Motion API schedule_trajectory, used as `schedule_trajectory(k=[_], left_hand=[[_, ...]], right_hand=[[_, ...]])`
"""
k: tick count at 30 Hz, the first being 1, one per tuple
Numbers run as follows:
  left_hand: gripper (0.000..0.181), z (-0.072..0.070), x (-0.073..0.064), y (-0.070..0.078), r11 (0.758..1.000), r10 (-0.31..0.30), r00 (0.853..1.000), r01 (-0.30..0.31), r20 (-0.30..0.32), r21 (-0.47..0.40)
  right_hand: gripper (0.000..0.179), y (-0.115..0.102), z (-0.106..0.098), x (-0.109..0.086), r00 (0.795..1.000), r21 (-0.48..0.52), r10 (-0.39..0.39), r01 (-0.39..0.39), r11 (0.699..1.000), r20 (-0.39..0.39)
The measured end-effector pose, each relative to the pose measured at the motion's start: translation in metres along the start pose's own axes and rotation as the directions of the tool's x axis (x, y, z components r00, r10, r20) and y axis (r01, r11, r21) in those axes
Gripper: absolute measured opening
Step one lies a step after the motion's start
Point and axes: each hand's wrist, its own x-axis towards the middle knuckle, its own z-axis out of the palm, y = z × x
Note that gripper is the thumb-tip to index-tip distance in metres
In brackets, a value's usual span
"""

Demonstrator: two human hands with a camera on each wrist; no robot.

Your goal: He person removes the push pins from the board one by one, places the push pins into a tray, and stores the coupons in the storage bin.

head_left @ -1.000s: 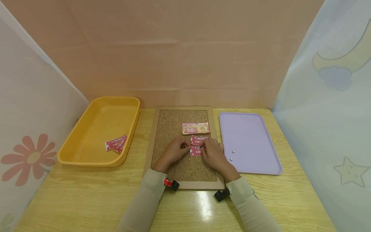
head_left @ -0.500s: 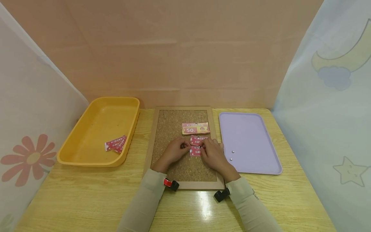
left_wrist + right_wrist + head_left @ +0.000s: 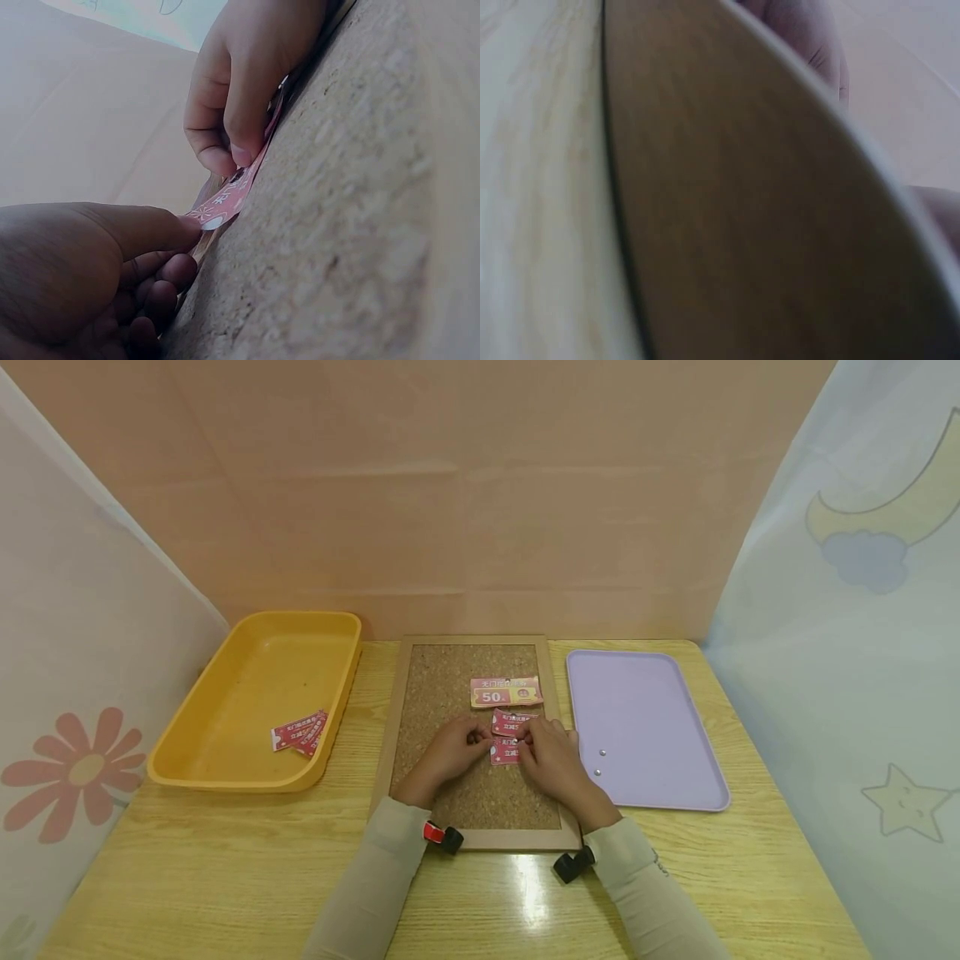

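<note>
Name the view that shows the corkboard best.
Head: it takes in the corkboard with parts of its frame on all four sides, though the left hand and right hand cover some. Left wrist shows only a slanted, close stretch. Right wrist: a blurred brown surface, probably the frame's edge.

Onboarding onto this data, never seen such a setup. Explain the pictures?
No robot: a person works bare-handed. The head picture comes from a camera worn on the head, looking down at the table; the others come from each wrist, the right one mostly a blurred close-up. On the table lie a yellow tray with coupons, a cork board with three more, and a purple tray with two small silvery studs. The left hand pinches the left end of the board's lowest coupon. The fingers of the right hand touch that coupon too; whether they grip anything is unclear.
</note>
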Motion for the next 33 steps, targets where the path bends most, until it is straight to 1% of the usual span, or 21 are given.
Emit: schedule_trajectory(k=[8, 19, 26, 33], left_hand=[[0.009, -0.0012, -0.001, 0.0002, 0.999, 0.031, 1.0, -0.031, 0.0, 0.013], [0.01, -0.0023, -0.0019, 0.0024, 1.0, 0.015, 1.0, -0.015, 0.005, 0.016], [0.01, -0.002, -0.0012, 0.0017, 1.0, -0.002, 1.0, 0.002, 0.01, 0.003], [0.01, -0.0014, -0.0008, 0.0015, 1.0, 0.0, 1.0, 0.0, 0.011, -0.004]], right_hand=[[0.004, -0.0003, -0.0002, 0.0009, 1.0, -0.002, 0.008, -0.008, 1.0, -0.01], [0.007, -0.0014, -0.0015, 0.0006, 1.0, 0.008, -0.004, 0.004, 1.0, -0.017], [0.006, 0.0008, -0.0003, 0.0001, 1.0, 0.012, -0.006, 0.006, 1.0, -0.012], [0.006, 0.0026, 0.0014, 0.0005, 1.0, 0.017, -0.007, 0.007, 1.0, -0.023]])
